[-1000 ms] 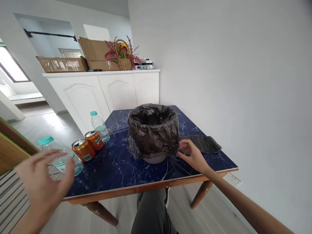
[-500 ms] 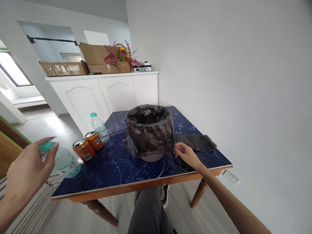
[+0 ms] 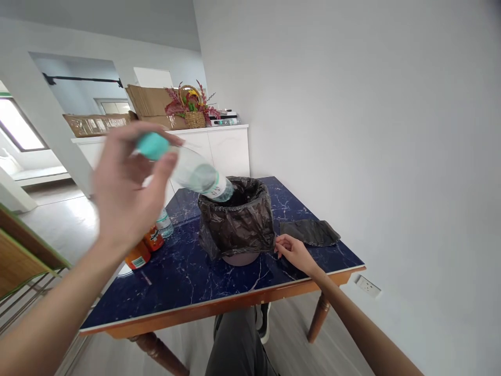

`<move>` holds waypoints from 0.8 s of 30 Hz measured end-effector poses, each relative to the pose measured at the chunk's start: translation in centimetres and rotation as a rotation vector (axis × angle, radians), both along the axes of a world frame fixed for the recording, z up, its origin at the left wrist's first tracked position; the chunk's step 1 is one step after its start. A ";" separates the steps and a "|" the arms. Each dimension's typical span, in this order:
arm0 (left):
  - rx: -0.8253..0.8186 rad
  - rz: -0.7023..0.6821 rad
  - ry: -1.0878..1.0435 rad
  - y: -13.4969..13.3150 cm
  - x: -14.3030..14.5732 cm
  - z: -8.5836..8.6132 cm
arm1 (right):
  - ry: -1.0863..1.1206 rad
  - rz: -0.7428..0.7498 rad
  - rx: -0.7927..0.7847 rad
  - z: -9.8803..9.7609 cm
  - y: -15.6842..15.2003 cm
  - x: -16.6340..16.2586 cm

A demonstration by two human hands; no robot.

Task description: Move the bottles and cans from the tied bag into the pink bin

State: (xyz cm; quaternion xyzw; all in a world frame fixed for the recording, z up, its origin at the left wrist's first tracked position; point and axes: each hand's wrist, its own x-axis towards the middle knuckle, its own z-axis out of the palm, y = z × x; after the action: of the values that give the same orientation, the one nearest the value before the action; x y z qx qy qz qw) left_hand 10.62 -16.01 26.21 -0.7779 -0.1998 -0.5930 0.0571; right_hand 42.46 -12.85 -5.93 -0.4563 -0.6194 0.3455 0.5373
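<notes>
My left hand (image 3: 125, 188) grips a clear plastic bottle (image 3: 195, 174) by its teal cap end, raised in the air. The bottle lies almost sideways, its base pointing over the rim of a bin lined with a black bag (image 3: 237, 222) on the blue marble table (image 3: 188, 282). My right hand (image 3: 293, 251) rests at the bin's lower right side, its fingers touching the edge of the black bag. Whether they pinch the plastic I cannot make out.
Two orange cans (image 3: 145, 248) and a second small water bottle (image 3: 164, 222) stand at the table's left, partly hidden by my left arm. A folded black bag (image 3: 309, 231) lies right of the bin. A white cabinet (image 3: 219, 149) with cardboard and a flower basket stands behind.
My left hand closed on the bottle at the table's left edge, lifted it and swung it right, over the bin's rim. My right hand stayed against the bag.
</notes>
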 end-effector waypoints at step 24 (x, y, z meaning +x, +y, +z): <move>-0.567 0.887 0.281 18.5 -13.0 -6.0 | -0.041 -0.007 0.002 -0.1 -0.2 0.3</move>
State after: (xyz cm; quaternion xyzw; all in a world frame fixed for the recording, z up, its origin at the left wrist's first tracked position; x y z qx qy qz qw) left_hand -2.42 2.51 20.18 -0.6756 -0.6513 -0.3253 0.1161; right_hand 42.72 -13.03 -5.99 -0.4650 -0.6290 0.3334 0.5263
